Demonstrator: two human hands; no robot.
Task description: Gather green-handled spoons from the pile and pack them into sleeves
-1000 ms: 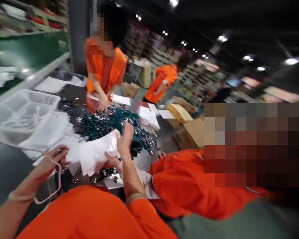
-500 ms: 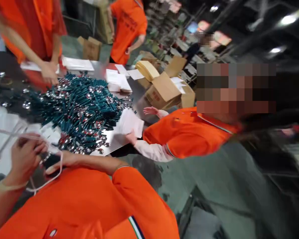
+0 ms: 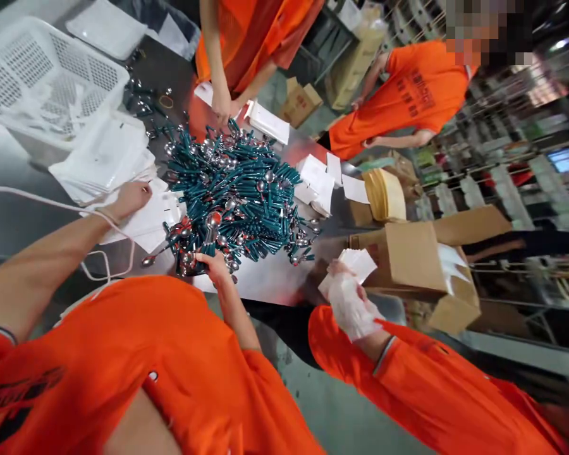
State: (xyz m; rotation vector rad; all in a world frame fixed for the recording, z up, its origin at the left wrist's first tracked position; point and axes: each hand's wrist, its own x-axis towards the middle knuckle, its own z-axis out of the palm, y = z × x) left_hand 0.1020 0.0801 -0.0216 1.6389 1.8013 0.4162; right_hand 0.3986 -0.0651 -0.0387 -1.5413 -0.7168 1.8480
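My left hand point(image 3: 130, 201) is at the left, its fingers curled closed above white paper packets point(image 3: 146, 230); whatever it may hold is hidden. My right hand point(image 3: 215, 266) is closed round a small bunch of spoons point(image 3: 211, 232) with teal handles, their metal bowls pointing up, at the near edge of the pile. The big pile of teal-handled spoons point(image 3: 246, 183) covers the middle of the metal table point(image 3: 260, 281). Some spoons overlap those in my right hand, so I cannot tell how many it holds.
A white plastic basket point(image 3: 52, 82) stands at the far left beside a stack of white packets point(image 3: 111, 155). A white cord point(image 3: 52, 199) crosses near my left arm. Co-workers in orange stand across and to the right, one holding white paper point(image 3: 358, 265). Cardboard boxes point(image 3: 415, 256) are at right.
My view has turned left, bringing the basket into sight. My hands, close together before, are now apart: the left over the packets, the right at the spoon pile.
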